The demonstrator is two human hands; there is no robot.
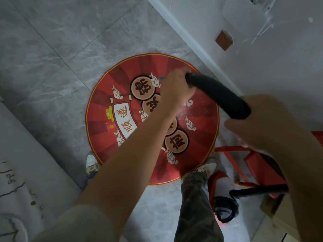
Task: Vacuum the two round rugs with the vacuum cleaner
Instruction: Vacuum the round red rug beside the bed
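A round red rug [111, 84] with gold trim and printed characters lies on the grey tiled floor, next to the white wall. Above it runs the black vacuum tube [218, 95]. My left hand [176, 88] grips the tube's far end over the rug. My right hand [269, 123] holds the near end of the tube, fingers wrapped round it. The nozzle is hidden behind my left hand. The red vacuum body [222, 187] with a black wheel and hose [258, 189] stands at my right foot. Only one rug is in view.
My two feet in pale shoes [90, 163] stand at the rug's near edge. A red frame or stool [253, 159] stands at the right. The white baseboard [188, 35] runs diagonally behind the rug. A pale marbled mat [26, 172] lies at the left.
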